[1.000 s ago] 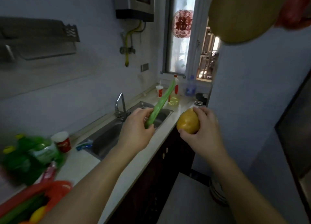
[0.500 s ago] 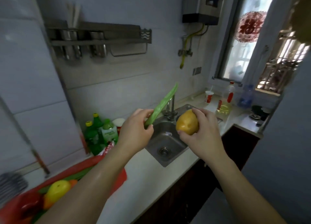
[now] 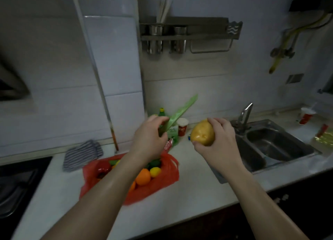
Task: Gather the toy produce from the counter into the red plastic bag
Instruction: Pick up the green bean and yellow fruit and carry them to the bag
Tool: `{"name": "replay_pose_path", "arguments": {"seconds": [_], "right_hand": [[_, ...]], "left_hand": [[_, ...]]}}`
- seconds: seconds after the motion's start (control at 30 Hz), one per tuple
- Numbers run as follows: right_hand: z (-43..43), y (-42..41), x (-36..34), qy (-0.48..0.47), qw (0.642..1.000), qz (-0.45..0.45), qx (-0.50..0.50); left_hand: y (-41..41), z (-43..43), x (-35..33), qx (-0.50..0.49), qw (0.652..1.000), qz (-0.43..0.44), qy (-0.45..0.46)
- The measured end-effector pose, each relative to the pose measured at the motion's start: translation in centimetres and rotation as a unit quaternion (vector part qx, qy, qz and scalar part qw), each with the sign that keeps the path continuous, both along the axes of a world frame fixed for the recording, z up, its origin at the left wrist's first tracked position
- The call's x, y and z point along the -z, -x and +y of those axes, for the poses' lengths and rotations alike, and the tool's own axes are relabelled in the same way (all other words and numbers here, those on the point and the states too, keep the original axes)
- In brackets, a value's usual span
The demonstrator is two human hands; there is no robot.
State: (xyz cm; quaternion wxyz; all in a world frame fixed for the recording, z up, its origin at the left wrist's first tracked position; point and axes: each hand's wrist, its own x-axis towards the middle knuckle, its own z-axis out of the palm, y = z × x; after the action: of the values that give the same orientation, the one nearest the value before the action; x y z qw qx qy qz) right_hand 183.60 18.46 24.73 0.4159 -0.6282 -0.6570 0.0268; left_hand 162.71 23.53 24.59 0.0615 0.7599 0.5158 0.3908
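Note:
My left hand point(image 3: 149, 135) grips a long green toy bean pod point(image 3: 182, 111) that points up and to the right. A yellow-brown toy potato point(image 3: 202, 133) sits in my right hand point(image 3: 218, 142). Both hands hover above the white counter point(image 3: 189, 194), just behind the red plastic bag point(image 3: 162, 178). The bag lies open on the counter under my left forearm. Inside it I see an orange point(image 3: 143, 176), a lemon point(image 3: 155, 171), a red pepper point(image 3: 102, 169) and something green.
A steel sink point(image 3: 273, 146) with a tap point(image 3: 244, 115) lies to the right. Green bottles and a red paper cup point(image 3: 182, 127) stand at the wall behind my hands. A striped cloth point(image 3: 82, 154) lies left of the bag, a stove point(image 3: 16, 187) beyond it. A utensil rack point(image 3: 189, 32) hangs above.
The view has swung left from the window and sink toward the bag, which now lies below my hands. Both hands keep their hold on the pod and the potato.

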Motion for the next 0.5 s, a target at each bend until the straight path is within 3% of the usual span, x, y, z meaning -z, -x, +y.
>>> {"name": "replay_pose_path", "arguments": {"seconds": [0.5], "right_hand": [[7.3,13.8,3.4,0.026,0.999,0.008,-0.036]], "left_hand": [[14.5,6.5,2.3,-0.034,0.999,0.016,0.029]]}}
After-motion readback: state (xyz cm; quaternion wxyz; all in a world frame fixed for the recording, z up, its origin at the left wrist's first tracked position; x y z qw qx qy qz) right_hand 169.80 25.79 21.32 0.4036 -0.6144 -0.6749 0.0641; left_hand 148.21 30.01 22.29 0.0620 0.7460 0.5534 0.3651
